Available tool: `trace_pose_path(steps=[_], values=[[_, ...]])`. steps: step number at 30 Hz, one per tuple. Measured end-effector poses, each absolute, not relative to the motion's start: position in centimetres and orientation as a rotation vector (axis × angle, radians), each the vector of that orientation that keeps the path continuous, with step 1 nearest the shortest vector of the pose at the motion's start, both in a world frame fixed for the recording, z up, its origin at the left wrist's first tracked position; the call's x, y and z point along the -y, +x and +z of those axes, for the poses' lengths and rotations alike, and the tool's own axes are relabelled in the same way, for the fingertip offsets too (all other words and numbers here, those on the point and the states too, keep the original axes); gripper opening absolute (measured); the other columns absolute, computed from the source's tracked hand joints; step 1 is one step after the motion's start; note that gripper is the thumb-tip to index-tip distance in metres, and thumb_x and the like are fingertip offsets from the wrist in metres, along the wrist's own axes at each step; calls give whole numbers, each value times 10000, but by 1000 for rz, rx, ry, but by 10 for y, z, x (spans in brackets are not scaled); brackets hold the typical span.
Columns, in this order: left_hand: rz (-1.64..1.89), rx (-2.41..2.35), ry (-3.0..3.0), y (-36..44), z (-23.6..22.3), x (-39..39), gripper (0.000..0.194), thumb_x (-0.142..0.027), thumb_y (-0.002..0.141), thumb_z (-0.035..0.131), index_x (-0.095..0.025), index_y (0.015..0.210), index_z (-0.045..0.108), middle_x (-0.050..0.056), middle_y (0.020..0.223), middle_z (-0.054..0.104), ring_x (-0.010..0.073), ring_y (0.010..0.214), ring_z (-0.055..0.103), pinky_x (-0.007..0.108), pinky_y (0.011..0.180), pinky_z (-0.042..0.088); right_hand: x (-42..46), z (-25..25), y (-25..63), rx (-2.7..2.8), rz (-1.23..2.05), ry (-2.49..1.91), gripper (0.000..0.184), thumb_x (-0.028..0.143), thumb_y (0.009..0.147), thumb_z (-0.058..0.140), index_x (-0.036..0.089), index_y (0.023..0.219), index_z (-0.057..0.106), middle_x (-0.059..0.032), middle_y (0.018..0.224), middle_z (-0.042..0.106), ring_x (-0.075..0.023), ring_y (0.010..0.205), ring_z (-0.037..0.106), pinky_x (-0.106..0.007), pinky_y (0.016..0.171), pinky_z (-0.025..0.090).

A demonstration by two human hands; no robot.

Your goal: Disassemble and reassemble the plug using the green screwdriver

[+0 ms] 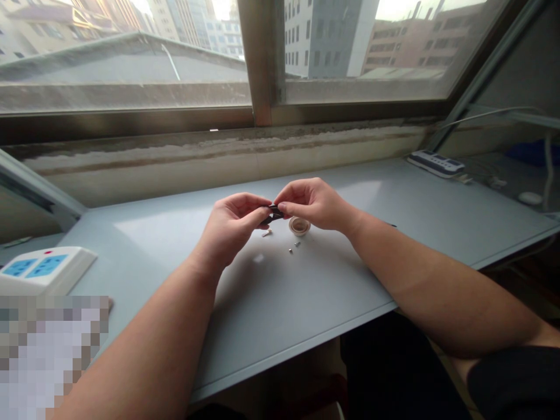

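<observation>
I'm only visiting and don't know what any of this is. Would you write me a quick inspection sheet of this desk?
Surface: pale grey desk below a window.
Job's things: small dark piece held up; beige ring, pale small screw and tiny metal bits lie just below it.
Clutter: white power strip with blue sockets at left; second power strip at the far right.
Hands: fingers of left hand and right hand pinch the dark piece together.
Cables: thin pale cable at upper right.
Surroundings: window, with tall buildings outside.
</observation>
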State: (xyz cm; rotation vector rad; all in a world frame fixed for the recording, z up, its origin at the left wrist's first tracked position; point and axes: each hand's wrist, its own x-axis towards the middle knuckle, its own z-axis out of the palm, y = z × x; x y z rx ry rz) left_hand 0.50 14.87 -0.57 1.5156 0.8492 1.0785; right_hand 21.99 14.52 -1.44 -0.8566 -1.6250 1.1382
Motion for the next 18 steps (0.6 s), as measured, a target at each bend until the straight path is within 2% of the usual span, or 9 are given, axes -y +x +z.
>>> trace_pose_path(steps=[6,11,18], values=[[1077,-919,1509,6,-5,-147,301,-328,759,900,-109,944,806,96,884,807,193,746,748,272,672,634,-145,-15,221,1639,1121,-884,187,213,780,791,137,950,775,-26,779,766,-146,731,720,-273,693,582],[1068,-920,1512,7,-5,-147,317,-332,739,911,-113,943,807,95,872,803,187,734,738,267,659,617,-144,-15,220,1659,1088,-898,175,216,791,777,134,944,756,-48,830,785,-152,750,730,-282,706,590],[1055,-940,1500,7,-5,-148,300,-312,725,918,-116,921,805,84,834,784,173,716,713,249,630,587,-139,-12,217,1781,937,-957,126,216,838,714,137,934,727,-14,720,726,-118,624,638,-246,568,502]])
